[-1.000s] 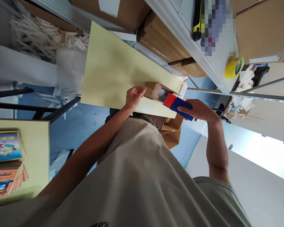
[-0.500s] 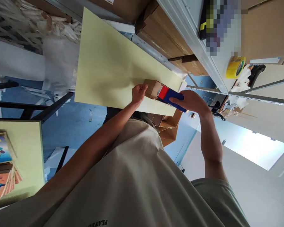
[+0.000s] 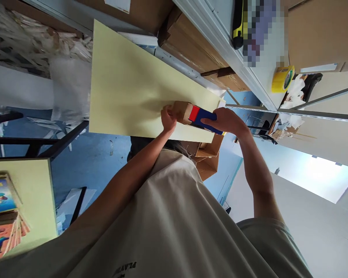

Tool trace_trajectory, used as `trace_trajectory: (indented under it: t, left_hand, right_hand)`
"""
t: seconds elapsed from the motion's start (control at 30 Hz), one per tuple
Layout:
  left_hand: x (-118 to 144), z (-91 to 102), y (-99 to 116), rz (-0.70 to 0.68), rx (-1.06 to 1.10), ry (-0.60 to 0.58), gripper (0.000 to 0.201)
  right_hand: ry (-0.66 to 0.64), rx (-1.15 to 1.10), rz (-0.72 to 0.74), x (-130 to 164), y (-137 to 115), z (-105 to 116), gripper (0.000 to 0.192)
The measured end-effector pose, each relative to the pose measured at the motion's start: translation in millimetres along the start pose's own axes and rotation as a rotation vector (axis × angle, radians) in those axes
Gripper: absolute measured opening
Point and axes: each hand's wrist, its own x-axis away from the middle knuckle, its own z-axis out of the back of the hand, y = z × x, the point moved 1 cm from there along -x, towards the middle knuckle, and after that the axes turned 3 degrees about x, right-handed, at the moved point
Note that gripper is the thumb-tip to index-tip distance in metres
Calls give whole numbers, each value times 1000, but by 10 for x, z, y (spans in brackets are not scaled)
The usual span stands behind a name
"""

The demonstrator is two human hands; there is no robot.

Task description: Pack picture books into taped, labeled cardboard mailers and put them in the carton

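On the pale yellow tabletop (image 3: pixel 118 85) lies a small brown cardboard box (image 3: pixel 181 110), near the edge closest to my body. My left hand (image 3: pixel 169 118) is at the box's left end, its fingers curled in and closed against it. A flat blue box with a red end (image 3: pixel 204 116) meets the cardboard box's right end, partly inside it or on top; I cannot tell which. My right hand (image 3: pixel 227 121) grips this blue box from the right, thumb on its upper face.
Large cartons (image 3: pixel 194 42) line the table's far side below a grey metal shelf holding yellow tape (image 3: pixel 282 79). An open carton (image 3: pixel 207 164) stands on the blue floor beside me. Another table (image 3: pixel 37 193) at lower left bears books (image 3: pixel 0 197).
My right hand and the blue box have moved slightly left, closer against the cardboard box. The left hand's fingers have curled in more at its end. The whole view has shifted slightly.
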Motion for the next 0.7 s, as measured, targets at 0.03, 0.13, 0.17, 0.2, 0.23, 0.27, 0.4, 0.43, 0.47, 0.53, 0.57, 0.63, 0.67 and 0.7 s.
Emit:
trace_trajectory:
  t: [0.03, 0.13, 0.17, 0.2, 0.23, 0.27, 0.4, 0.43, 0.47, 0.53, 0.57, 0.63, 0.67, 0.7]
  left_hand:
    - [26, 55, 1, 22, -33, 44, 34]
    - [178, 220, 83, -39, -119, 61, 41]
    - [248, 254, 133, -122, -132, -18, 45]
    - [320, 272, 185, -212, -142, -107, 52]
    - [389, 273, 233, -291, -153, -196, 61]
    - [448, 258, 272, -351, -166, -280, 72]
    - [514, 103, 313, -402, -257, -465, 111]
    - [496, 66, 307, -398, -272, -477, 116]
    - [472, 36, 304, -396, -280, -482, 119]
    - [421, 3, 324, -397, -287, -482, 123]
    - [397, -1, 352, -401, -292, -482, 125]
    - [355, -2, 441, -425, -310, -491, 129]
    - [334, -5, 497, -444, -320, -503, 130]
    - [312, -12, 555, -464, -329, -518, 130]
  right_hand:
    - [1, 1, 0, 9, 2, -2, 57]
    - [15, 11, -4, 30, 39, -27, 54]
    - [21, 18, -7, 34, 58, -43, 53]
    - [26, 25, -9, 37, 77, -62, 53]
    - [30, 28, -8, 39, 93, -83, 53]
    - [30, 25, -4, 42, 105, -105, 53]
    - [33, -2, 15, 59, 98, -175, 56]
    - [36, -1, 16, 68, 83, -184, 56]
    - [39, 5, 16, 80, 65, -188, 57]
    - [40, 30, 13, 111, 24, -186, 57]
    - [42, 45, 13, 129, 5, -183, 57]
    - [47, 64, 19, 169, -26, -177, 56]
    - [50, 66, 23, 188, -39, -176, 55]
    - [55, 65, 24, 207, -49, -176, 54]
